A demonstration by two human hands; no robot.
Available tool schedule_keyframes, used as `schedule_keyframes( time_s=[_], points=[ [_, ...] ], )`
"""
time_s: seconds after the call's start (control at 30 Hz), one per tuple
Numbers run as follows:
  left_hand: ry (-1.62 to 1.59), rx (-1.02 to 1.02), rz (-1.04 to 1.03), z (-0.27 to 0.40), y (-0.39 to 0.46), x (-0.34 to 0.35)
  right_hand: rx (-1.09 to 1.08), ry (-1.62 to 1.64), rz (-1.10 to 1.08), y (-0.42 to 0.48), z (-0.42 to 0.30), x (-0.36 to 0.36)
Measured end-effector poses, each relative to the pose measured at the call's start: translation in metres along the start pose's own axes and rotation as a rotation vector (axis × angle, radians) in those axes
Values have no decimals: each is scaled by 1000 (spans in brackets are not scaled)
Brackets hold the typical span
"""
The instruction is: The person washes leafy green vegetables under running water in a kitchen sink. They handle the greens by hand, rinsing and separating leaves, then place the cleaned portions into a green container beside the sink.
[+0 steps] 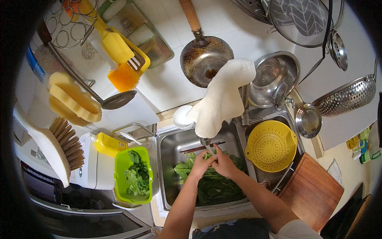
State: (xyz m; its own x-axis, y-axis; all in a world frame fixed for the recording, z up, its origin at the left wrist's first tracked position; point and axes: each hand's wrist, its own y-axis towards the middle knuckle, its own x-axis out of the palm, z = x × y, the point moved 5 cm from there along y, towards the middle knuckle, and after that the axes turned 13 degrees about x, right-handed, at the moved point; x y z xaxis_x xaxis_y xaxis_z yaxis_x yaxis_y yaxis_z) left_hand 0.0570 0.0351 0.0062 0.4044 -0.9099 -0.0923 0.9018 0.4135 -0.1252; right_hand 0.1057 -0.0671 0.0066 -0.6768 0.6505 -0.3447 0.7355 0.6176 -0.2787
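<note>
My left hand [201, 166] and my right hand [226, 163] meet over the left basin [170, 152] of a steel sink. Between their fingers they hold pale green stems of a leafy vegetable. A thin stream of water from the faucet spout [205, 141] runs down onto the fingers. Beneath both hands, dark leafy greens [215, 188] lie in the basin, partly hidden by my forearms. A white cloth [222, 95] covers most of the faucet. Behind my fingers, a pair of dark chopsticks [191, 149] lies in the basin.
A lime green basket [117, 176] with torn leaves stands left, beside a yellow bottle [109, 144]. In the right basin sits a yellow colander [271, 146]. A wooden cutting board [312, 191] is at right. A pan [206, 64], ladle [119, 100] and brush [53, 149] hang around the sink.
</note>
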Motion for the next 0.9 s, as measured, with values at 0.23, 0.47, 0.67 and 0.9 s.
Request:
schedule_keyframes(
  time_s=[0.23,0.47,0.67,0.9],
  points=[
    [-841,-19,373,2,7,-11,25,245,-158,5,8,2],
    [-822,-32,36,4,2,-10,-450,-78,-150,-8,-13,3],
    [-138,-108,90,6,0,-24,-178,33,99,13,6,-17],
    [-16,-57,382,16,-25,-26,303,816,-39,32,18,51]
  ],
)
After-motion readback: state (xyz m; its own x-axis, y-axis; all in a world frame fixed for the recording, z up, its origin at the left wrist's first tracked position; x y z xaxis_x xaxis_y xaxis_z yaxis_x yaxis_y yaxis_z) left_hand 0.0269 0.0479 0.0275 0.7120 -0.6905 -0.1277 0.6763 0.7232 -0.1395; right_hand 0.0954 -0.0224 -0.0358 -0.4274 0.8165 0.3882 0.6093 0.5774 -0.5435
